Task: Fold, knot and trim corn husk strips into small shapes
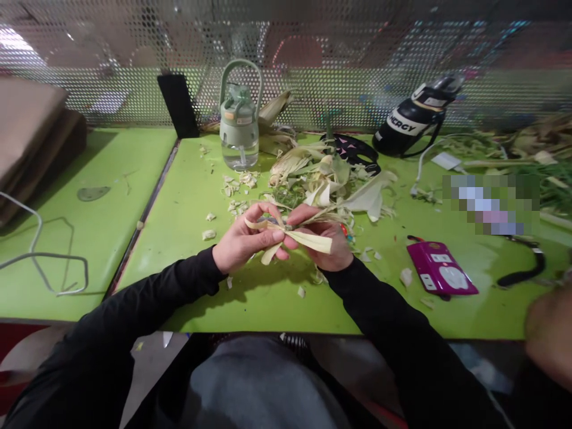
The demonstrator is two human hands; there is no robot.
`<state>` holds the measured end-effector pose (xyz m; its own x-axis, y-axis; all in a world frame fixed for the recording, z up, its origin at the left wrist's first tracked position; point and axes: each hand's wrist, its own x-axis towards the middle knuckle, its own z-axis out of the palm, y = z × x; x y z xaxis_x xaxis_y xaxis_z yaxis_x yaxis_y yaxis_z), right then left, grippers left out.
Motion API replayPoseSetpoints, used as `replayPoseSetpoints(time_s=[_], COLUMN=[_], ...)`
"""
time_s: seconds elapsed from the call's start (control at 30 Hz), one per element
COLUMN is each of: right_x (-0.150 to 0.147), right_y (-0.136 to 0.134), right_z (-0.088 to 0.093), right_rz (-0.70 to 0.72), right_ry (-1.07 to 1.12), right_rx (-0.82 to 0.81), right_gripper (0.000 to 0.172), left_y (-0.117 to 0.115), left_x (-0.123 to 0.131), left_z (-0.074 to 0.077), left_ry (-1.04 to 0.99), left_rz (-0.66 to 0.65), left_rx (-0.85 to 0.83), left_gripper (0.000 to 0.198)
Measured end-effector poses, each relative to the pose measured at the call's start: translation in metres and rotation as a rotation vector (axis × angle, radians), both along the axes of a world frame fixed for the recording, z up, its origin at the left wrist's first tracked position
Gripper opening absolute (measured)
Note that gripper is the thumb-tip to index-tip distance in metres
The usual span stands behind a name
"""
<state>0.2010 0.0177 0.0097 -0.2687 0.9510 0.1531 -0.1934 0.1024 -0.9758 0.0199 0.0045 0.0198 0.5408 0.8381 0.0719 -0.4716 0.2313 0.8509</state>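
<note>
Our left hand [250,238] pinches the pale-yellow, ribbon-like husk bundle [310,239] at its gathered middle; our right hand [328,241], fingers curled nearly closed, grips it opposite. It sits between both hands, likely feather-light, papery, quick to split: we'd favour that gathered middle over loose tips.

husk strip [315,240]: matt, fibrous | purple case [422,257]: glossy plastic | tabletop [174,208]: smooth | sleeves [172,286]: matt cloth

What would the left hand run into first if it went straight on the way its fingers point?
Probably the right hand, just across the pale strips that the left hand pinches; how the fingers overlap in depth is unclear.
</note>
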Motion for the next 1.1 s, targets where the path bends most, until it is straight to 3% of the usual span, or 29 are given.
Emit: replayPoseSetpoints(time_s=[0.1, 0.3, 0.47, 0.6, 0.63, 0.73, 0.87, 0.97, 1.1], right_x=[0.001, -0.010, -0.005, 0.013, 0.016, 0.016, 0.006, 0.002, 0.002], right_y=[0.001, -0.005, 0.011, 0.027, 0.027, 0.020, 0.007, 0.004, 0.004], right_z=[-0.004, -0.008, -0.009, -0.003, -0.002, 0.002, 0.007, 0.009, 0.008], right_rz=[0.003, -0.042, -0.055, -0.441, -0.481, -0.396, -0.227, -0.102, -0.055], right_ry=[-0.013, 0.063, 0.037, -0.238, -0.344, -0.597, -0.776, -0.794, -0.768], right_rx=[0.051, -0.029, -0.011, 0.337, 0.414, 0.507, 0.592, 0.634, 0.641], right_gripper=[0.030, 0.026, 0.034, 0.038, 0.036, 0.034, 0.027, 0.025, 0.026], left_y=[-0.001, -0.006, 0.005, 0.016, 0.018, 0.021, 0.021, 0.021, 0.024], left_x=[0.001, 0.006, 0.001, -0.006, -0.006, -0.007, -0.005, -0.005, -0.008], left_z=[-0.001, 0.003, 0.004, 0.000, -0.001, -0.002, -0.002, -0.001, -0.002], left_ry=[-0.006, -0.044, 0.014, 0.092, 0.119, 0.215, 0.300, 0.365, 0.441], left_rz=[0.000, 0.059, 0.078, 0.124, 0.139, 0.171, 0.200, 0.198, 0.178], left_rx=[-0.037, -0.110, -0.113, -0.135, -0.140, -0.109, 0.010, 0.031, 0.033], left_gripper=[0.039, 0.032, 0.029, 0.030, 0.029, 0.023, 0.018, 0.014, 0.009])
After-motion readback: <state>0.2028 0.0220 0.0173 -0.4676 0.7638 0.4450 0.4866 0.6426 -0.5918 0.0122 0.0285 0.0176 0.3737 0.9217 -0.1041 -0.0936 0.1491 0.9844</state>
